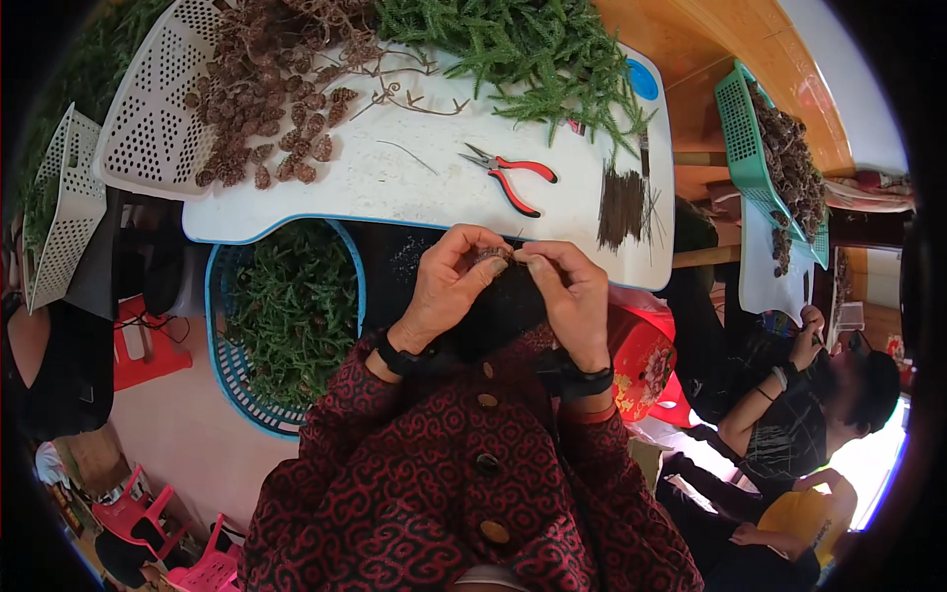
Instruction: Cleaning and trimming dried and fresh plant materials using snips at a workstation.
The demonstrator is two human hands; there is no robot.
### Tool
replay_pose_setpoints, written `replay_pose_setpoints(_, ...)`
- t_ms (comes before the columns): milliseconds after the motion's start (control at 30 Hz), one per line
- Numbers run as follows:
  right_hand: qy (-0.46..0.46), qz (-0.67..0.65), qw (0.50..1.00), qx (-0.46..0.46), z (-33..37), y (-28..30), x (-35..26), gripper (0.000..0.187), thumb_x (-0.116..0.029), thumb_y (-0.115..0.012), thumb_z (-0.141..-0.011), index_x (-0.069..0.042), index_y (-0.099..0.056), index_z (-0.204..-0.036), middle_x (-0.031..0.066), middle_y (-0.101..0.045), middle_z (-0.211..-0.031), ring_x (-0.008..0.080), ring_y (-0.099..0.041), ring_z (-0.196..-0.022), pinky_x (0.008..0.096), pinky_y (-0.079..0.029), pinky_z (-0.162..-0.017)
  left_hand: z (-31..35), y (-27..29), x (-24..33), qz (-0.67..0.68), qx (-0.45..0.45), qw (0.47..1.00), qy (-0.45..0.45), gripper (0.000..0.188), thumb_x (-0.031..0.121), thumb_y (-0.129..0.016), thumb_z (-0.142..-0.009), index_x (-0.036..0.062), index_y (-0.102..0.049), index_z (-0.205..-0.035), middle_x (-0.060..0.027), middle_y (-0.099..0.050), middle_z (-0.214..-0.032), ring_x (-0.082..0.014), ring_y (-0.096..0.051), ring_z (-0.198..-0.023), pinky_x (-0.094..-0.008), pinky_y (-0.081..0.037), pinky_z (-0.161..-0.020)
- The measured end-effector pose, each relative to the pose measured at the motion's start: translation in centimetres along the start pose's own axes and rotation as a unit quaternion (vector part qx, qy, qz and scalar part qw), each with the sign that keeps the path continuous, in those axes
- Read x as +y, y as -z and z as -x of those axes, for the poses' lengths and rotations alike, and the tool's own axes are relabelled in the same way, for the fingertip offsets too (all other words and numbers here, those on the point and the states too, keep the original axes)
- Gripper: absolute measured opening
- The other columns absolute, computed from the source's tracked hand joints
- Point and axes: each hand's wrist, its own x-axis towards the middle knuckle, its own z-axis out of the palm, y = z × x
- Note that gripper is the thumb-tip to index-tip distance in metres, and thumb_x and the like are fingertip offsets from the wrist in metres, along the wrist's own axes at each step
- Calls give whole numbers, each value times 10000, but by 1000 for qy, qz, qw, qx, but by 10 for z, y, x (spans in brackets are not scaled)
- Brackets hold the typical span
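Note:
My left hand point(454, 281) is closed in a pinch on a small brown pine cone point(493, 256), held just off the near edge of the white table point(395, 192). My right hand point(570, 296) meets it from the other side, its thumb and forefinger pressed together on what looks like a thin wire point(520, 235); the fingers hide most of it. Beyond the hands lie long-nose pliers with red handles point(515, 178), jaws slightly apart. To their right is a bundle of thin brown wires point(621, 209). Loose pine cones point(296, 143) are heaped at the far left.
Green artificial pine sprigs point(533, 64) cover the table's far side. A white perforated basket point(158, 128) leans at the left. Below the table sits a blue basket point(219, 340) of green sprigs. At right, a green basket point(742, 133) holds brown stems, near a co-worker point(789, 395).

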Motion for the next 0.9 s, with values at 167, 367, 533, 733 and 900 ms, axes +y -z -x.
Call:
replay_pose_setpoints(167, 4, -43, 999, -3, -1, 6, -7, 261, 41, -618, -915, 31, -641, -1175, 113, -720, -1050, 98, -635, -912, 234, -499, -843, -2, 8, -3, 124, -28, 990, 62, 210, 31, -637, -947, 2, -581, -1148, -96, -678, -1060, -122, -626, -882, -243, -510, -748)
replay_pose_setpoints(367, -21, -180, 983, -33, -2, 7, -8, 337, 49, -644, -899, 35, -606, -1234, 133, -704, -1113, 124, -645, -959, 246, -503, -868, -4, 11, -5, 299, -76, 945, 105, 227, 59, -617, -961, -8, -561, -1171, -140, -667, -1054, -163, -630, -858, -274, -520, -738)
replay_pose_setpoints(533, -19, -164, 985, -51, -3, -3, -5, 391, 85, -662, -872, 38, -581, -1253, 135, -703, -1090, 138, -659, -927, 253, -523, -838, -3, 14, -13, 363, -105, 919, 114, 237, 65, -619, -959, -12, -559, -1175, -132, -652, -1052, -179, -639, -831, -289, -530, -729)
replay_pose_setpoints(733, -34, -233, 971, -32, -5, -10, -4, 458, 107, -673, -853, 40, -539, -1285, 123, -706, -1009, 158, -674, -897, 270, -544, -825, -3, 12, -13, 375, -91, 913, 132, 241, 55, -622, -956, -12, -560, -1179, -116, -651, -1043, -179, -647, -814, -292, -537, -721)
replay_pose_setpoints(900, -41, -246, 968, -27, -5, -10, -4, 493, 104, -681, -849, 44, -510, -1307, 118, -705, -962, 169, -680, -879, 281, -552, -822, -4, 10, -9, 390, -92, 906, 137, 241, 33, -615, -957, -10, -564, -1189, -105, -668, -1013, -170, -656, -809, -286, -539, -715)
